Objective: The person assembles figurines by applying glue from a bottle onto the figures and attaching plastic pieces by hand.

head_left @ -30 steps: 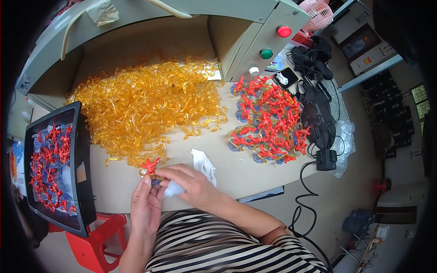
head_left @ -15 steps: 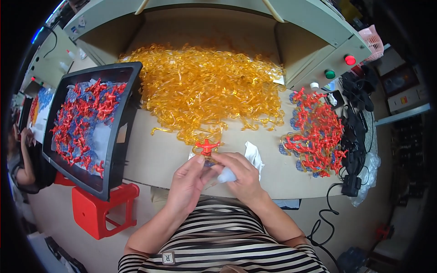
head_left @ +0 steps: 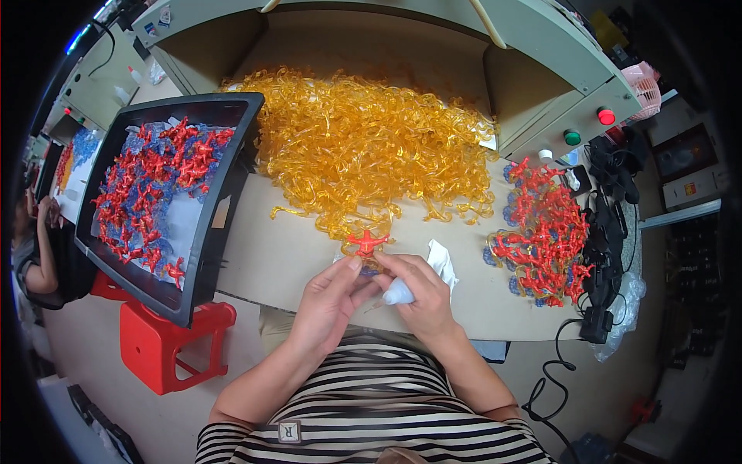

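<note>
In front of me a small red plastic figure (head_left: 365, 242) with outstretched arms sits between my fingertips. Clear yellow and bluish parts show around its lower end, partly hidden by the fingers. My left hand (head_left: 328, 300) pinches it from the left with thumb and fingers. From the other side, my right hand (head_left: 427, 301) grips it with thumb and forefinger. That same hand also keeps a small pale squeeze bottle (head_left: 399, 292) in its curled fingers, its thin nozzle pointing down left. Just beyond the figure lies a big heap of clear yellow curly plastic pieces (head_left: 371, 155).
A black tray (head_left: 202, 224) of red and blue figures stands tilted at left, above a red stool (head_left: 158, 348). On the right lie a pile of red figures (head_left: 541, 232), black cables (head_left: 599, 271) and a white tissue (head_left: 442, 263). Another person's arm (head_left: 45, 255) shows far left.
The whole view has shifted, so the bench and hands sit slightly farther right. Both hands keep hold of the red figure, with the bottle still in my right hand.
</note>
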Available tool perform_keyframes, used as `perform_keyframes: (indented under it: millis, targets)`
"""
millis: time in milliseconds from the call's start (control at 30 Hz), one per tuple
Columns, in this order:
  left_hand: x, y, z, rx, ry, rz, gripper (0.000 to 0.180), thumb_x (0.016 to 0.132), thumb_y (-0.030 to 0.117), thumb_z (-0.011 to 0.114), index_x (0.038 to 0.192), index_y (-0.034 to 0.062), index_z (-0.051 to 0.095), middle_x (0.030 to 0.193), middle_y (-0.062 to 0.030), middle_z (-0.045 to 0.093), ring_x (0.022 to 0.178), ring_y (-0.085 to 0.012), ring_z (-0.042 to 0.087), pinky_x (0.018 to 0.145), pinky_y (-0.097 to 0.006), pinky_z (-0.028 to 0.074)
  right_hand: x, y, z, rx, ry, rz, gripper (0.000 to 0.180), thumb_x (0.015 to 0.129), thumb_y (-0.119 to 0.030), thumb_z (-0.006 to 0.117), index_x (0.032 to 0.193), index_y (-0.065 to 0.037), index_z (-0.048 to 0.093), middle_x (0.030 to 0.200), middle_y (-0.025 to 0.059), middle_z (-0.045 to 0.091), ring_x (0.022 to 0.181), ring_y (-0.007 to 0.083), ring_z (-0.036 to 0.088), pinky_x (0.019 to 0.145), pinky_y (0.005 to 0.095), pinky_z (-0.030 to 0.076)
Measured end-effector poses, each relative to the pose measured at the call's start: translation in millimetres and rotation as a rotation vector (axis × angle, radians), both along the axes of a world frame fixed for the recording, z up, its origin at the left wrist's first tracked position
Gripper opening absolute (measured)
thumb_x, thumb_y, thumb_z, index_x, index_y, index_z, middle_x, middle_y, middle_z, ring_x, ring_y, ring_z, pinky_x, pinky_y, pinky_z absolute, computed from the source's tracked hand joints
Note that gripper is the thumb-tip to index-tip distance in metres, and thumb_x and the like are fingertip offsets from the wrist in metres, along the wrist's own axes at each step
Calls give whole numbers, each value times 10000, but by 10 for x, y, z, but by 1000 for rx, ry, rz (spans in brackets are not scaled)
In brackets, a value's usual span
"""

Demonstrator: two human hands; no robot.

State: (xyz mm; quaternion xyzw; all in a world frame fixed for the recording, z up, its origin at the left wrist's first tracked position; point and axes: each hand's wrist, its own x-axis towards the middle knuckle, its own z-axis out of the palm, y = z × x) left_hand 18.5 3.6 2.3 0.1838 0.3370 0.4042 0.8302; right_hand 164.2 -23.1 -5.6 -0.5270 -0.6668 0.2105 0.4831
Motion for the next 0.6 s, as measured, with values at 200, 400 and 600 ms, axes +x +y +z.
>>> perform_keyframes:
  millis: [200,400,600]
  targets:
    - [-10,-13,-9,31,39,-8,235,919,166,471,1047,-8,562,1006,-78,592,934,-165,576,891,-345,461,8,-14,8,-19,8,4,349,717,-3,669,1055,-31,589,909,125,602,800,234,607,667,302,492]
    - [12,-58,-50,231,146,-15,253,920,122,460,1106,-33,533,1069,-89,570,983,-161,556,898,-337,471,70,-34,103,-180,203,8,261,728,1,677,983,-21,624,878,89,623,756,164,606,662,253,485]
    - [-35,-76,-25,207,158,-66,286,912,113,475,1161,-25,505,1117,-98,552,1019,-183,545,903,-343,465,81,-27,78,-88,103,-13,243,740,-9,672,979,-29,631,933,82,627,801,185,614,682,253,487]
